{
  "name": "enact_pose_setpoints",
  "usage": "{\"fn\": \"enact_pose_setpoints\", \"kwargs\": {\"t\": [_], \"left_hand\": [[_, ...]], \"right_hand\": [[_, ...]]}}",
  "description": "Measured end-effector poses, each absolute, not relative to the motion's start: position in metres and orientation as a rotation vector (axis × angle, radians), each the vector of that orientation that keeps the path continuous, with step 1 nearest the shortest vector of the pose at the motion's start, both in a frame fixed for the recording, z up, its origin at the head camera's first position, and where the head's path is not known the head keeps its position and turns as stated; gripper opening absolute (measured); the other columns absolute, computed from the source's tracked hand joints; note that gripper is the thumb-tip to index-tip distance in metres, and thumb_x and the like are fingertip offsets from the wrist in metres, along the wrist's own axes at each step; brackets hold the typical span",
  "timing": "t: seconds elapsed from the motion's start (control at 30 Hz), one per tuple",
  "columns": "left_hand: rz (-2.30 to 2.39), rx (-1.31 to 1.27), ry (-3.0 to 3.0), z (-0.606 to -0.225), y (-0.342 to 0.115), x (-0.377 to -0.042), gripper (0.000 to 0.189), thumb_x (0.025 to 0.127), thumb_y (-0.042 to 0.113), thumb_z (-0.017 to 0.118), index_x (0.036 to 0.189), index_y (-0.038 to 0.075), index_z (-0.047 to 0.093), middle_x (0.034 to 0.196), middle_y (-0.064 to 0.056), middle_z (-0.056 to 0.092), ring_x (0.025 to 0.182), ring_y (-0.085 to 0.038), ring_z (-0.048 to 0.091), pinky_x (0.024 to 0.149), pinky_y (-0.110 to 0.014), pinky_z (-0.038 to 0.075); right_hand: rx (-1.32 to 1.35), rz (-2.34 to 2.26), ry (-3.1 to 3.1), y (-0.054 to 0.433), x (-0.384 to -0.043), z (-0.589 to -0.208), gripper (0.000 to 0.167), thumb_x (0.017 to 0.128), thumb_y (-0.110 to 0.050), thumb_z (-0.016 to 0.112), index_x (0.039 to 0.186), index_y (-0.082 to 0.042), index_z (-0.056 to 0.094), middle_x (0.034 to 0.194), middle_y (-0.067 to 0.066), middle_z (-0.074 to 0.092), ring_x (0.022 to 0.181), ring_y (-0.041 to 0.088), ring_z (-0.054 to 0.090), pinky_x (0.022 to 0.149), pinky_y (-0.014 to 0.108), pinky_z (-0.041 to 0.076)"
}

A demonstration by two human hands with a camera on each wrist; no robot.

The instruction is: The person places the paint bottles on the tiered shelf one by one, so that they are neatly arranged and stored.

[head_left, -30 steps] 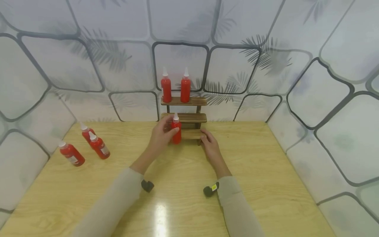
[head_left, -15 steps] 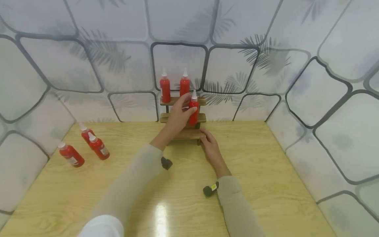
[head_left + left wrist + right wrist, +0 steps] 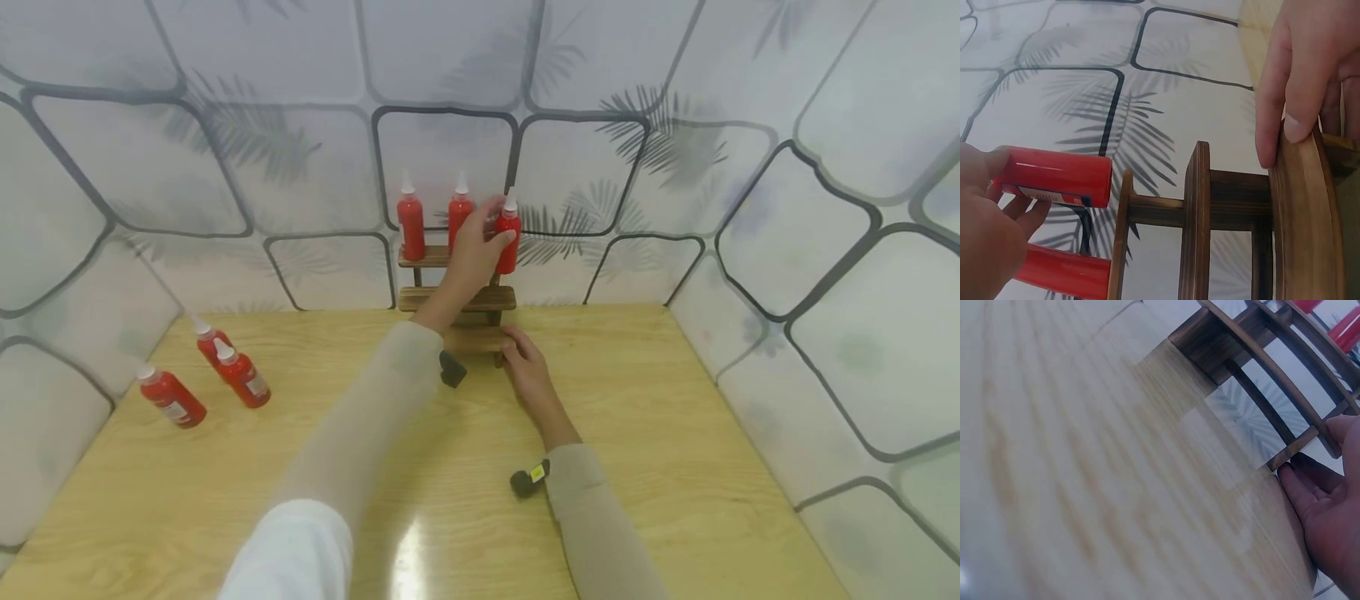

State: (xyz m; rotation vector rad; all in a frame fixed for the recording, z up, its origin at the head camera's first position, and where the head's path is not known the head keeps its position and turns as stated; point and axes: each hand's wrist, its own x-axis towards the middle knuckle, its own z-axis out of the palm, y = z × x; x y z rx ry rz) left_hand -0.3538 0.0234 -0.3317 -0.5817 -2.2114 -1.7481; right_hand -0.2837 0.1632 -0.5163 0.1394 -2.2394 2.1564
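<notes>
A red squeeze bottle (image 3: 508,247) with a white pointed cap is held upright between the thumb and fingers of my left hand (image 3: 472,254). It is over the right end of the top step of a three-step wooden stand (image 3: 416,298). In the left wrist view, a narrow gap shows between the bottle's base and that step. Two matching bottles stand on the same step: one at its left end (image 3: 412,227), the other in the middle (image 3: 457,218), partly hidden by my left hand. My right hand (image 3: 531,375) grips the right end of the lowest step.
Three more red bottles, a front one (image 3: 172,400), a right one (image 3: 245,377) and a rear one (image 3: 208,342), are grouped at the left of the wooden table (image 3: 637,500). Patterned walls (image 3: 322,167) enclose the back and both sides, close behind the stand.
My left hand has carried the bottle up and to the right, from in front of the lowest step to above the top step. My right hand keeps its grip on the stand.
</notes>
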Motion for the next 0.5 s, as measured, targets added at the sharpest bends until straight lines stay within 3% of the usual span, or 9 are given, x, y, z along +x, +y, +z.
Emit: {"fn": "enact_pose_setpoints", "kwargs": {"t": [0.17,0.5], "left_hand": [[-1.761,-0.518,-2.193,-0.333,0.027,-0.361,0.053,0.097,0.004,0.064,0.147,0.013,0.048,0.145,-0.008,0.056,0.128,-0.025,0.058,0.108,-0.039,0.049],[-1.691,-0.457,-2.264,-0.334,0.036,-0.378,0.057,0.1,0.005,0.06,0.153,0.016,0.04,0.15,-0.006,0.05,0.135,-0.018,0.05,0.115,-0.033,0.043]], "right_hand": [[0.142,2.186,-2.229,0.163,-0.284,-0.517,0.043,0.105,-0.025,0.052,0.146,-0.012,0.052,0.155,0.009,0.045,0.128,0.028,0.054,0.111,0.039,0.046],[0.132,2.279,-2.16,0.162,-0.283,-0.512,0.043,0.105,-0.02,0.053,0.147,-0.008,0.051,0.156,0.013,0.043,0.138,0.033,0.047,0.114,0.042,0.044]]}}
